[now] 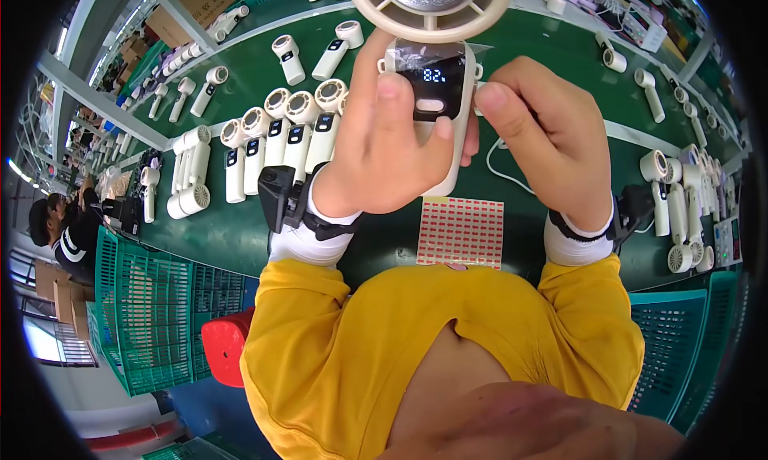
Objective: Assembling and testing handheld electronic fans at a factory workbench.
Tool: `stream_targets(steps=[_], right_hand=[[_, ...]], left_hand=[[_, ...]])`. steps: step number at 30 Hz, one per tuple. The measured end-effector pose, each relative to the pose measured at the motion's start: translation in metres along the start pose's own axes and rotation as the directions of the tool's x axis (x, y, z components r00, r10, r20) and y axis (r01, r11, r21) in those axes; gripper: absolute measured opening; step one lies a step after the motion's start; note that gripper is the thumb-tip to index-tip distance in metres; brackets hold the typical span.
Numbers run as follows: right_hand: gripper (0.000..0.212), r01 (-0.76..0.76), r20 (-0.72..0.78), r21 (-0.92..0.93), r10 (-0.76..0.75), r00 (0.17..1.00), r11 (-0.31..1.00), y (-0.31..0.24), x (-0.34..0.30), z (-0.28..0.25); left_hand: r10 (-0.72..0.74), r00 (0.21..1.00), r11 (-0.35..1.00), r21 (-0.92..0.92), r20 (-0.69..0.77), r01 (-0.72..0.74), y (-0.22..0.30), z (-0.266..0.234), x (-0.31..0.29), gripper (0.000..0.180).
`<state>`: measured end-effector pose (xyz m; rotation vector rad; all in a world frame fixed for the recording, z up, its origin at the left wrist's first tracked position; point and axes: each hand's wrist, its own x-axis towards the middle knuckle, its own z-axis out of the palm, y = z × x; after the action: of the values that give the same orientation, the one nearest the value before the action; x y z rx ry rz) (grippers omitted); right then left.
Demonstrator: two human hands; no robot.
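My left hand (384, 152) is wrapped round a cream handheld fan (454, 84), its thumb on the front beside a lit black display and an oval button. The round fan head points away from me, cut off by the upper edge. Clear film lies over the top of the display. My right hand (552, 132) is closed at the fan's right side, thumb and forefinger pinched at its edge; what is between them is hidden. A white cable (506, 174) curves out below this hand. Beneath the fan, a sheet of red arrow stickers (462, 232) lies on the green bench.
Several cream fans (276, 140) stand in a group at left, with a stack (190, 172) beside them. More fans (686, 196) crowd the right. Green crates (152, 316) and a red stool (226, 348) are below the bench (560, 268). Another person (68, 228) sits far left.
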<state>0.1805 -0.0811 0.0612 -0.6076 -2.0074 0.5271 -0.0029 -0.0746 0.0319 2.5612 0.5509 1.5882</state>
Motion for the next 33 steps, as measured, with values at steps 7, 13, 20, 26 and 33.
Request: stream_targets(steps=[7, 13, 20, 26, 33], right_hand=[[0.021, -0.096, 0.092, 0.177, 0.081, 0.993, 0.980, 0.025, 0.009, -0.003], [0.020, -0.151, 0.145, 0.125, 0.133, 0.981, 0.980, 0.013, 0.010, -0.012], [0.016, 0.000, -0.176, 0.131, 0.023, 0.984, 0.991, 0.016, -0.004, -0.035], [0.021, 0.125, -0.436, 0.299, 0.019, 0.900, 0.946, 0.023, -0.012, -0.055], [0.022, 0.234, -0.461, 0.412, -0.020, 0.887, 0.881, 0.018, -0.026, -0.073]], left_hand=[[-0.176, 0.984, 0.870, -0.463, 0.025, 0.168, -0.003, 0.010, 0.005, 0.049], [-0.228, 0.974, 0.806, -0.561, 0.000, 0.188, -0.006, 0.018, 0.006, 0.048], [-0.384, 0.896, 0.719, -0.681, -0.224, 0.137, 0.007, -0.020, 0.012, 0.035], [0.276, 0.499, 0.890, 0.023, -0.822, -0.456, 0.090, -0.017, -0.007, 0.038], [-0.122, 0.899, 0.732, -0.650, -0.421, -0.204, 0.056, -0.025, -0.007, 0.041]])
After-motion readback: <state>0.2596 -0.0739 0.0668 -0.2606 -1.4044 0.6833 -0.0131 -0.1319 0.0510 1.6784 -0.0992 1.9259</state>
